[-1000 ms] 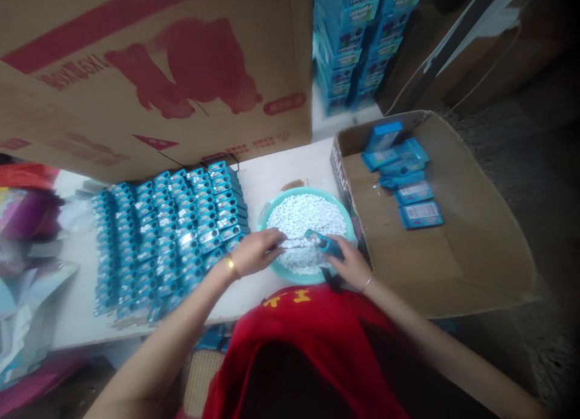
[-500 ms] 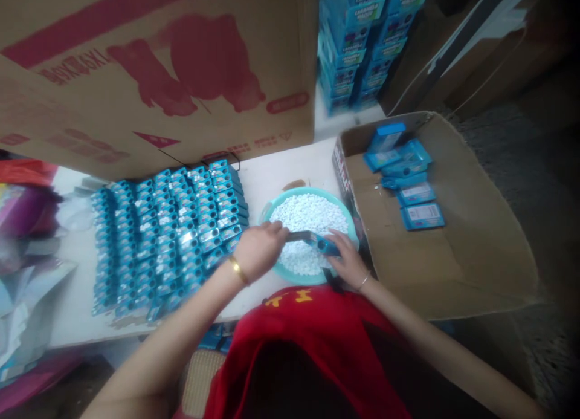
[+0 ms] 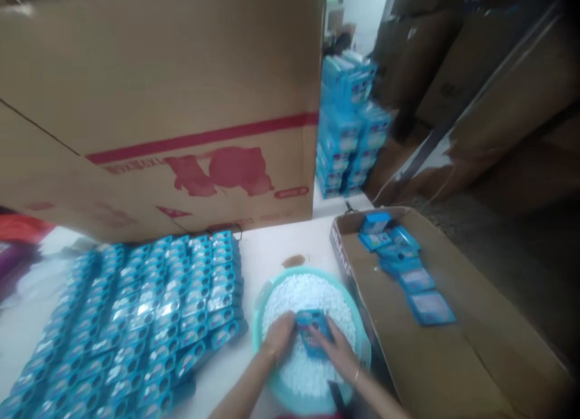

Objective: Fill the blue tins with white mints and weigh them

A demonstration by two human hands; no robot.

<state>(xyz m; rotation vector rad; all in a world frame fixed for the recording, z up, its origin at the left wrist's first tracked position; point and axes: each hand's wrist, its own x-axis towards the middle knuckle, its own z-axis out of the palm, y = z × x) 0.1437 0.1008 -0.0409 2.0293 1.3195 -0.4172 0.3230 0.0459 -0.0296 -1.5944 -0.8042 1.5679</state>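
A small blue box (image 3: pixel 312 331) with a printed front stands roughly upright over a turquoise basin (image 3: pixel 259 304) full of small white pellets (image 3: pixel 301 291). My right hand (image 3: pixel 342 351) grips the box from the right, its fingers across the front. Against the box's left edge, my left hand (image 3: pixel 280 334) is closed; blur hides its exact grip. By the basin's near rim, a dark strip (image 3: pixel 336 396) shows. Left of the basin, many blue boxes (image 3: pixel 163 310) stand in close rows, several with round dark holes and white pellets on top.
An open cardboard tray (image 3: pixel 435 364) at the right holds several blue packs (image 3: pixel 432 307). A big carton (image 3: pixel 203 74) with red print rises behind the rows. Stacked blue display boxes (image 3: pixel 347 135) stand at the back. The white table (image 3: pixel 281 240) shows between them.
The dark flat tool that was in my left hand no longer shows there. The blue box has turned upright between my hands. My view has tilted up, so everything sits lower.
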